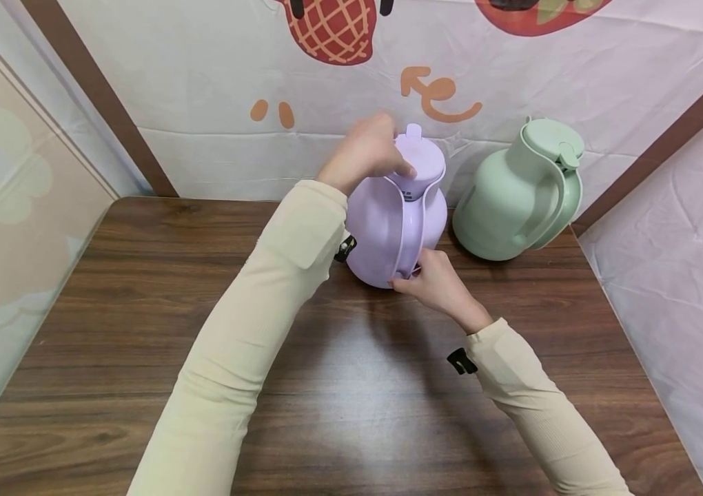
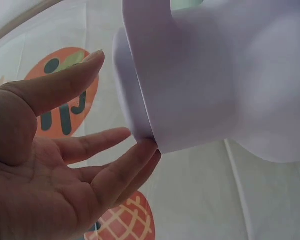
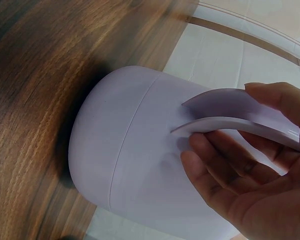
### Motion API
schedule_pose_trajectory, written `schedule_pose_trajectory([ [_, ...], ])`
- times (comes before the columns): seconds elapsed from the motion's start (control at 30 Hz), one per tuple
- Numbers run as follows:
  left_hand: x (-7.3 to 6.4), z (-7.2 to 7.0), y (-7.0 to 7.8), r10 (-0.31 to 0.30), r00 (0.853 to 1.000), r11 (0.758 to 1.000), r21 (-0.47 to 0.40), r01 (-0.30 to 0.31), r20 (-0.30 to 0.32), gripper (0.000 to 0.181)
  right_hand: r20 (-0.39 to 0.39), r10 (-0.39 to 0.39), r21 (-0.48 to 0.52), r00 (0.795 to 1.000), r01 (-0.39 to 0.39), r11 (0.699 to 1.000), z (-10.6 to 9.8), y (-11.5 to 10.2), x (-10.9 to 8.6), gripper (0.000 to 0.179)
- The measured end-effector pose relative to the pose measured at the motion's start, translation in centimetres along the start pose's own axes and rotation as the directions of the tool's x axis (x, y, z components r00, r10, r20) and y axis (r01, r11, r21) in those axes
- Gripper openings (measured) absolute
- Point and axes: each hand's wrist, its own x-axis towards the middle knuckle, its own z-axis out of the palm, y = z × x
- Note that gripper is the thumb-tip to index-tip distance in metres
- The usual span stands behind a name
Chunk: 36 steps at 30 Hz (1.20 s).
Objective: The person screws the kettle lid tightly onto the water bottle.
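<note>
A lilac thermos jug [image 1: 371, 231] stands upright toward the back of the table, its handle [image 1: 413, 234] facing me. My left hand [image 1: 369, 153] is at the round lid [image 1: 424, 162] from the left. In the left wrist view, its fingertips [image 2: 149, 145] touch the rim of the lid, while the thumb [image 2: 72, 82] is stretched out apart from it. Lower down, my right hand [image 1: 437, 281] grips the bottom of the handle. The right wrist view shows the fingers [image 3: 230, 160] curled against the handle's underside and the thumb by its opposite edge.
A pale green thermos jug [image 1: 500, 200] stands close on the right, its handle turned to the right. Behind both hangs a white printed cloth [image 1: 215, 151]. More cloth borders the brown wooden table [image 1: 140, 331] at left and right.
</note>
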Motion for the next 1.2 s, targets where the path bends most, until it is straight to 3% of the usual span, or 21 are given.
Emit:
schedule_pose_trajectory([
  [0.53, -0.4, 1.0, 0.6, 0.015, 0.998, 0.993, 0.12, -0.007, -0.067, 0.046, 0.002, 0.011, 0.008, 1.0, -0.011, 1.0, -0.1, -0.2, -0.1, 0.018],
  [1.2, 0.3, 0.5, -0.5, 0.006, 1.0, 1.0, 0.015, -0.006, -0.015, 0.047, 0.003, 0.008, 0.009, 1.0, -0.009, 1.0, 0.1, 0.0, 0.0, 0.015],
])
